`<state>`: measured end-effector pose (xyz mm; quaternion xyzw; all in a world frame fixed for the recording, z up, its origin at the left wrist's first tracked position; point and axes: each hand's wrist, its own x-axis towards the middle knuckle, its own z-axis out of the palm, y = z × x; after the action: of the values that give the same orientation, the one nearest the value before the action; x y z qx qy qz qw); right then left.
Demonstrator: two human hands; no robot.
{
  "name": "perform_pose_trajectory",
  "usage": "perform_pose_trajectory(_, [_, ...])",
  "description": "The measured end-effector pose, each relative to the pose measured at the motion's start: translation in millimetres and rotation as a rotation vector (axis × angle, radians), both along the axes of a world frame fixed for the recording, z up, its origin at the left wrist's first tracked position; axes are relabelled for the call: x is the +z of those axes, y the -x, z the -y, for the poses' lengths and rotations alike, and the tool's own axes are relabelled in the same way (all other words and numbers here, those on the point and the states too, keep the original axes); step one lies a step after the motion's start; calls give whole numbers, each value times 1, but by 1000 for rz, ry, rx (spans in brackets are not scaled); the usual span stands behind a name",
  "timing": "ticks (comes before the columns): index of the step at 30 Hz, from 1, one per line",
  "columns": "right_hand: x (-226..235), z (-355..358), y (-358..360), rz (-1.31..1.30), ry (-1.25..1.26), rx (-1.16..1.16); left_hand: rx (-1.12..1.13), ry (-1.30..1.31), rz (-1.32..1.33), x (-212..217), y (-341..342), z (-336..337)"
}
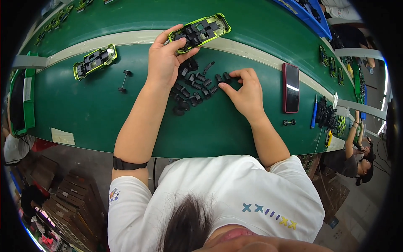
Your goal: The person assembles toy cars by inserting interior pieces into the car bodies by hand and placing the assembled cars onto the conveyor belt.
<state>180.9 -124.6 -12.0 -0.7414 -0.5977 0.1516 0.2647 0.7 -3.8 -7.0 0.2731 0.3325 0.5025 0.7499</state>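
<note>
While the left hand (166,59) grips a toy-car body (205,32), risk sits by the pile (195,85)

The right hand (247,90) has thumb and forefinger narrow around a small black part (227,77); pinched or not, can't tell! Crowded pieces could get knocked by fingertips; tilting the body might shed any loose innards. It's above the green workbench (130,122), beyond the pile, open side toward the wearer, long axis slanting away rightward, silvery end farthest!

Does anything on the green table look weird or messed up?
Nothing looks clearly broken or spilled. The red-cased smartphone seems out of place, since it's nothing like the toy-car body in the left hand. The black plastic pieces look messy, jumbled loosely on the green table.
</note>
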Motion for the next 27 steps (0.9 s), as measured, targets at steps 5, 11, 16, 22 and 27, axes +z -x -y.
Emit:
perform_pose_trajectory(5, [7, -7, 3, -16, 49, -41, 9, 3, 0, -1, 0, 0])
perform_pose_trajectory(11, [3, -13, 12, 38, -29, -15, 10, -6, -3, -1, 2, -1])
perform_pose_trajectory(16, [-3, -19, 1, -313, -8, 2, 17, 6, -1, -1, 1, -1])
perform_pose_trajectory(22, [42, -63, -18, -871, -157, 121, -34, -9, -54, -1, -2, 3])
perform_pose_trajectory(27, [40, -89, -18, -885, -71, 264, -135, 5, -80, 0, -6, 10])
